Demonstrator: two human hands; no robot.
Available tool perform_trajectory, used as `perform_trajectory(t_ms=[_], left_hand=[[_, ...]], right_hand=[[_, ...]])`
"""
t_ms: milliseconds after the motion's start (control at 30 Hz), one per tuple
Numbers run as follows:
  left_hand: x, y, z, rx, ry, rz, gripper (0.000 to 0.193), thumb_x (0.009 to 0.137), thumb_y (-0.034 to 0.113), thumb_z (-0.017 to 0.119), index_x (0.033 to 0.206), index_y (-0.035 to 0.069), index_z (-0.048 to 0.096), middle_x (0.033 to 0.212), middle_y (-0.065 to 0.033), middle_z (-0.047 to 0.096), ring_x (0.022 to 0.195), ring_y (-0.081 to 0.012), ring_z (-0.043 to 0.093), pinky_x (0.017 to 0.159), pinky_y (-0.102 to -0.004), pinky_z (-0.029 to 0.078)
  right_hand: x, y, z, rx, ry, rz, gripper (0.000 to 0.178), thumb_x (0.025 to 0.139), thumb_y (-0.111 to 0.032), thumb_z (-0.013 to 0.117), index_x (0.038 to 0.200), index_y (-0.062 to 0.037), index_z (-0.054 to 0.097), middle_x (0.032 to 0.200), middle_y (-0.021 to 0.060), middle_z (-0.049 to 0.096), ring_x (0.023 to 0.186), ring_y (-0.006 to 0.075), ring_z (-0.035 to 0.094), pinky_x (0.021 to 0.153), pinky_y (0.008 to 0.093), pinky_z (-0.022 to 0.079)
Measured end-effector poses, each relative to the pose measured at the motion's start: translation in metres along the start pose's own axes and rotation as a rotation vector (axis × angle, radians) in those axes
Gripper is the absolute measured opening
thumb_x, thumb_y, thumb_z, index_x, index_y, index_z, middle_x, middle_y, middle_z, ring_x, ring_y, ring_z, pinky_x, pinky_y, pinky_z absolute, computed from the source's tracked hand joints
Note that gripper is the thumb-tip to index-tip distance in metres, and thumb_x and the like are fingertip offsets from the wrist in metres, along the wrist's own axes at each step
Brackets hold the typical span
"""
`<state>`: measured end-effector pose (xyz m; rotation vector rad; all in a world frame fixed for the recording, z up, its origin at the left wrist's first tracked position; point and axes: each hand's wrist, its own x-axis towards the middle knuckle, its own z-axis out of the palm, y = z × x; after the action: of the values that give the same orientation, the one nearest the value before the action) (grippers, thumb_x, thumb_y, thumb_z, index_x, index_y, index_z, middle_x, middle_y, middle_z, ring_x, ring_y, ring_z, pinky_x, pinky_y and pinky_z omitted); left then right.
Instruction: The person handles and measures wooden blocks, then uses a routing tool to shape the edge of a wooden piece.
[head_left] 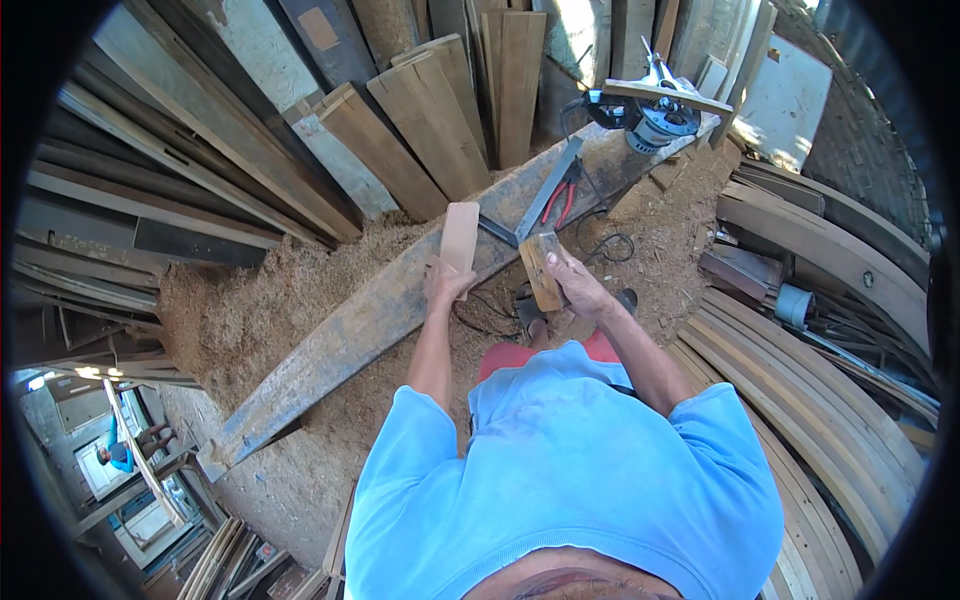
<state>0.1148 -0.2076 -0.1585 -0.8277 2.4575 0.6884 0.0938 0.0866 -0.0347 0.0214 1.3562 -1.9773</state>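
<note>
My left hand [447, 283] is closed round the lower end of a short, smooth, light-brown wooden board [460, 232], which lies over the long workbench plank [345, 335]. In my right hand [582, 285] is a thick yellowish wooden block [538, 268] with a darker side, held tilted in front of my body. The fingers under it are partly hidden. Just beyond the block, a metal carpenter's square [550, 192] rests on the plank. Red-handled pliers [566, 203] lie against the square's long arm.
A corded power tool [660, 125] sits at the plank's far right end, with a wooden strip across it. Boards [430, 120] lean along the far side; curved stacked timber [800, 400] fills the right. Sawdust [245, 310] covers the ground. Another person [120, 457] is far left.
</note>
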Motion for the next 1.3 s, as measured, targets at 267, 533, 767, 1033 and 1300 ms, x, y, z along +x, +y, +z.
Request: perform_trajectory(t_ms=[267,533,767,1033,1300], left_hand=[[-0.114,0.007,0.008,-1.447,-0.621,-0.245,0.073,0.09,0.078,0.046,0.118,0.012,0.059,0.082,-0.0105,0.067,0.061,-0.0214,0.067,0.051,-0.0382,0.056],[-0.132,0.02,0.054,-1.54,-0.549,-0.133,0.074,0.101,0.066,0.035,0.145,0.009,0.047,0.135,-0.0146,0.058,0.123,-0.0277,0.059,0.102,-0.0453,0.05],[-0.136,0.023,0.053,-1.516,-0.531,-0.178,0.073,0.101,0.067,0.034,0.144,0.009,0.046,0.135,-0.0154,0.057,0.119,-0.0286,0.062,0.1,-0.0455,0.052],[-0.14,0.028,0.061,-1.624,-0.557,-0.176,0.076,0.1,0.07,0.032,0.145,0.01,0.043,0.133,-0.0156,0.059,0.12,-0.031,0.062,0.098,-0.0495,0.053],[-0.139,0.022,0.065,-1.587,-0.499,-0.12,0.066,0.103,0.063,0.033,0.141,0.01,0.046,0.128,-0.0121,0.06,0.115,-0.0232,0.063,0.095,-0.0411,0.054]], right_hand=[[0.014,0.044,0.015,-0.041,0.034,0.034,0.063,0.106,-0.038,0.045,0.155,-0.0027,0.029,0.147,0.0111,0.045,0.134,0.0188,0.041,0.115,0.0345,0.032],[-0.003,0.055,0.05,-0.177,0.058,0.098,0.06,0.106,-0.031,0.047,0.155,-0.0025,0.026,0.145,0.013,0.046,0.134,0.0211,0.042,0.114,0.0354,0.033],[-0.002,0.055,0.056,-0.325,0.101,0.16,0.06,0.105,-0.03,0.046,0.154,-0.0011,0.028,0.146,0.0175,0.046,0.134,0.0236,0.045,0.113,0.0374,0.036],[0.019,0.061,0.045,-0.439,0.125,0.182,0.061,0.104,-0.032,0.047,0.153,0.0005,0.031,0.141,0.0192,0.051,0.131,0.0255,0.048,0.11,0.0377,0.038],[0.011,0.055,0.05,-0.375,0.124,0.162,0.062,0.104,-0.032,0.047,0.154,-0.0004,0.031,0.144,0.0179,0.05,0.133,0.0243,0.046,0.112,0.0367,0.036]])
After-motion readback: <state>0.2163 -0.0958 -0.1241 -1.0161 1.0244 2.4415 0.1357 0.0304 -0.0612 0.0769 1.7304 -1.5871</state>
